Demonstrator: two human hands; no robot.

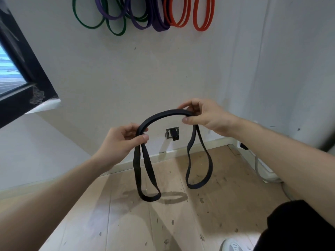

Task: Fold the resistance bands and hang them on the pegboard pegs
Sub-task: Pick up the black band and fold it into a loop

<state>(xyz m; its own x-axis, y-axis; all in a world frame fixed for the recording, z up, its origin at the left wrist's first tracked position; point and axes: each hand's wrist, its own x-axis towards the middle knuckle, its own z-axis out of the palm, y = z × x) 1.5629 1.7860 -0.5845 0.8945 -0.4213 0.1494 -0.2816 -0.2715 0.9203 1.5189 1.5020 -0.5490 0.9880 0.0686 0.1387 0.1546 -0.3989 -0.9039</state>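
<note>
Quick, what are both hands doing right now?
Left hand: pinches the black band near one end of its arch.
Right hand: pinches the same band at the other end.

band (pixel 164 114): matt black rubber | floor (pixel 126 223): pale scuffed wood

No text, label, brand, number or sign can be read anywhere in the head view

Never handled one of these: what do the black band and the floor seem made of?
Black resistance band: probably rubber or latex, matte; it arches smoothly and droops in limp loops. Floor: pale wood-look planks with seams and a slight sheen; real wood or laminate, cannot tell.
</note>
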